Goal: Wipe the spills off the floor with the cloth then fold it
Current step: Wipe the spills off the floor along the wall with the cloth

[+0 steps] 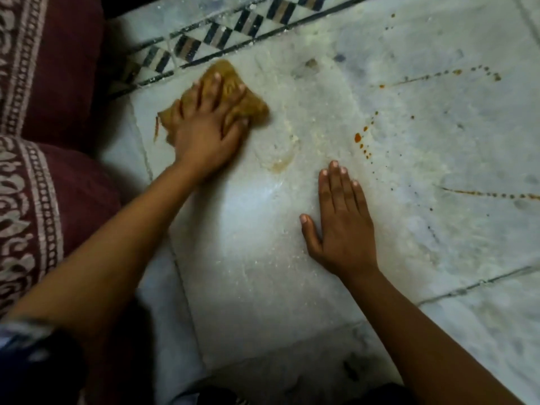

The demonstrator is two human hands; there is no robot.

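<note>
A crumpled mustard-brown cloth lies on the white marble floor near the upper left. My left hand presses down on top of it with fingers spread, covering its middle. My right hand rests flat on the floor with nothing in it, fingers together and thumb out. Orange-red spill drops dot the floor right of my right hand, with thin trails of drops further right and above. A pale yellowish smear sits between the two hands.
A dark red cushion or mattress with a white patterned border lies along the left edge. A black-and-grey chequered tile strip runs diagonally across the top. Dark grout lines cross the floor at the right.
</note>
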